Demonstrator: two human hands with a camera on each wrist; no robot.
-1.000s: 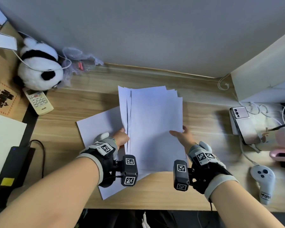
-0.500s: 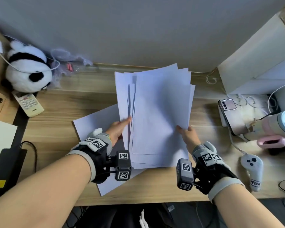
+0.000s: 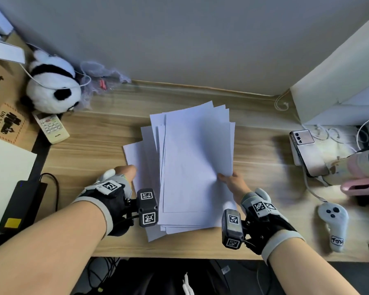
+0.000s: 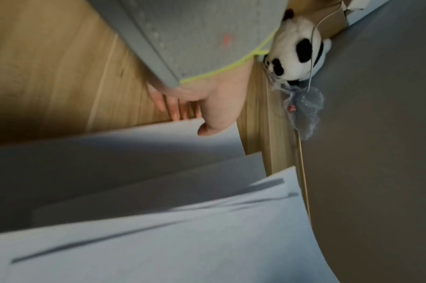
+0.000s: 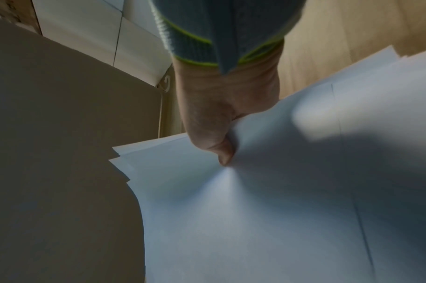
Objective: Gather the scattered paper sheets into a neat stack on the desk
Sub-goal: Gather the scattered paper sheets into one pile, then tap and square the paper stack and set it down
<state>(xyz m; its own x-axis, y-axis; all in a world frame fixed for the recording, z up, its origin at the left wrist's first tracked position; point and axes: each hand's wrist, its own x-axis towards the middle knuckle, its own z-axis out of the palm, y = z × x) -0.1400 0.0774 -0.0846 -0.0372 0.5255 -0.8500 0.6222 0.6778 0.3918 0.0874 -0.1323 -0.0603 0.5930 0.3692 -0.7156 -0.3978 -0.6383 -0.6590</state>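
Several white sheets form a loose, fanned stack (image 3: pixel 196 162) at the middle of the wooden desk (image 3: pixel 90 158). My right hand (image 3: pixel 230 179) pinches its right edge, thumb on top (image 5: pixel 221 151), and the paper (image 5: pixel 279 210) dimples there. One more sheet (image 3: pixel 134 158) pokes out from under the stack on the left. My left hand (image 3: pixel 126 171) holds that sheet's left edge: the thumb (image 4: pixel 207 130) lies on the sheet (image 4: pixel 110 153), while the fingers reach below its edge. The stack's edges are not lined up.
A plush panda (image 3: pixel 53 84), a remote (image 3: pixel 51 126) and a cardboard box (image 3: pixel 0 99) sit at the left, with a black adapter (image 3: pixel 19 205) nearer me. At the right lie a phone (image 3: pixel 307 152), a white controller (image 3: pixel 333 222), a pink object (image 3: pixel 358 186) and a white box (image 3: pixel 339 81).
My left hand has left the stack's left edge and moved out to the lower sheet's edge. The stack has come down toward the desk and now covers more of that sheet.
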